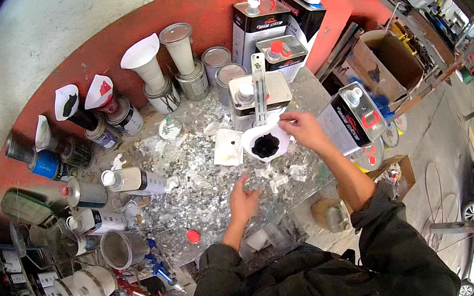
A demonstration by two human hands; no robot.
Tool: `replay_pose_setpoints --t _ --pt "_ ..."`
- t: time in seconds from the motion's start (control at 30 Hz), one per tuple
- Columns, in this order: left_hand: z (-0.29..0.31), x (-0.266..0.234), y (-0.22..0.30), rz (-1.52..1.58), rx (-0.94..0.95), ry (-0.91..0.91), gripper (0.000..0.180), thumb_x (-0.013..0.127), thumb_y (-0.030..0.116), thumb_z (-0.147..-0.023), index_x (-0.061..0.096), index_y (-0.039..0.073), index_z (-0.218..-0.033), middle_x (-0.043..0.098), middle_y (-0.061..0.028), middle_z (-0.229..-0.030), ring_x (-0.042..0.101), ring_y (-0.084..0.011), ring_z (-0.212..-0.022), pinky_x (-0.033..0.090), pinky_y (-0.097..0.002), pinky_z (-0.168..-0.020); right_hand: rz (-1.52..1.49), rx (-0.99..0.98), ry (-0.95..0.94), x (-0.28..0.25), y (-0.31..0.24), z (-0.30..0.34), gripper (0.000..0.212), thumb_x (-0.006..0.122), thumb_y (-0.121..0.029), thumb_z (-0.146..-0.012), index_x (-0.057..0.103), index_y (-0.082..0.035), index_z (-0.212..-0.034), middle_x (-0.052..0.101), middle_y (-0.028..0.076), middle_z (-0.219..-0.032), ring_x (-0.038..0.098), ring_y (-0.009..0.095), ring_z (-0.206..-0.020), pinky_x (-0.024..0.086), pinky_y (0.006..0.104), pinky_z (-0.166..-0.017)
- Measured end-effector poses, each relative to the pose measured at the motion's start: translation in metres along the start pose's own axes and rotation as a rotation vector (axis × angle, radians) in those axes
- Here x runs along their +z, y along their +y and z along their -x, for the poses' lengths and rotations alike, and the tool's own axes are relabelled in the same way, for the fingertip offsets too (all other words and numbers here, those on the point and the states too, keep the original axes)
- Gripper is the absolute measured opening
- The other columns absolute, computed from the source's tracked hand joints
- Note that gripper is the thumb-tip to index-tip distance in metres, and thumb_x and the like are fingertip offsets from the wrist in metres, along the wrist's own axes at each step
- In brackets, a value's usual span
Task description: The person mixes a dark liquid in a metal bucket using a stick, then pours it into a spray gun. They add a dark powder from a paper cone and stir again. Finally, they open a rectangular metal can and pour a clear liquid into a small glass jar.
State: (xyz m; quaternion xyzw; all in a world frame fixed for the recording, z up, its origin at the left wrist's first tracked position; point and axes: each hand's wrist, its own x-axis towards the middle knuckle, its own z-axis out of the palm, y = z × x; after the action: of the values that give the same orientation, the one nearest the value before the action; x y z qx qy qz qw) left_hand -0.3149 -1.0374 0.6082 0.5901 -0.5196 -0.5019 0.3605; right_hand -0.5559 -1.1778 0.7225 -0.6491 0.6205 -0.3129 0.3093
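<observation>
A white paper paint strainer [281,147] with a black inside stands in front of me on the paint-spattered bench [195,196]. My right hand [306,130] pinches its right rim between thumb and fingers. What supports the strainer from below is hidden. Just behind it a long, pale, marked mixing stick [260,81] rises in front of a rectangular metal can [278,94]. My left hand [244,200] hovers over the bench, nearer to me, with thumb and fingers apart and nothing in it. Left of the strainer lies a white paper sheet [227,147] with a dark spot.
Paint cans topped with cups and used strainers [143,61] line the wall. Several rectangular cans [260,17] stand behind. A tall can [352,120] is at the right edge. At left are bottles [135,180], a grey bucket [124,248] and spray guns [160,268]. A red cap [193,236] lies near.
</observation>
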Motion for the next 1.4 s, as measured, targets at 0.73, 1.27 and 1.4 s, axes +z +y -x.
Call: replay_pose_setpoints --t 0.73,1.27,1.4 --pt "-0.066 -0.058 0.051 -0.042 0.109 0.373 0.057 0.083 0.019 -0.070 0.059 0.006 -0.121 0.064 -0.0179 -0.114 0.064 -0.0366 -0.103 0.051 -0.0399 -0.087 -0.139 -0.262 -0.061 0.075 -0.108 -0.051 0.021 0.076 -0.019 -0.081 0.068 0.000 -0.083 0.062 0.005 -0.063 0.053 0.010 -0.055 0.045 0.0284 -0.054" --pt "-0.166 -0.162 -0.012 -0.114 0.060 0.667 0.053 0.084 0.011 -0.065 0.061 0.002 -0.112 0.068 -0.0174 -0.105 0.066 -0.0339 -0.097 0.053 -0.0399 -0.081 -0.253 -0.202 -0.051 0.155 -0.155 -0.128 0.030 0.059 -0.024 -0.093 0.069 0.001 -0.106 0.067 0.011 -0.063 0.068 0.018 -0.056 0.051 0.0320 -0.056" --pt "-0.196 -0.173 -0.011 0.212 0.106 0.717 0.049 0.083 0.010 -0.067 0.061 0.001 -0.111 0.068 -0.0191 -0.106 0.065 -0.0366 -0.101 0.052 -0.0402 -0.083 -0.257 -0.188 -0.044 0.171 -0.165 -0.141 0.032 0.057 -0.025 -0.093 0.068 0.002 -0.108 0.068 0.013 -0.066 0.069 0.019 -0.057 0.052 0.0331 -0.058"
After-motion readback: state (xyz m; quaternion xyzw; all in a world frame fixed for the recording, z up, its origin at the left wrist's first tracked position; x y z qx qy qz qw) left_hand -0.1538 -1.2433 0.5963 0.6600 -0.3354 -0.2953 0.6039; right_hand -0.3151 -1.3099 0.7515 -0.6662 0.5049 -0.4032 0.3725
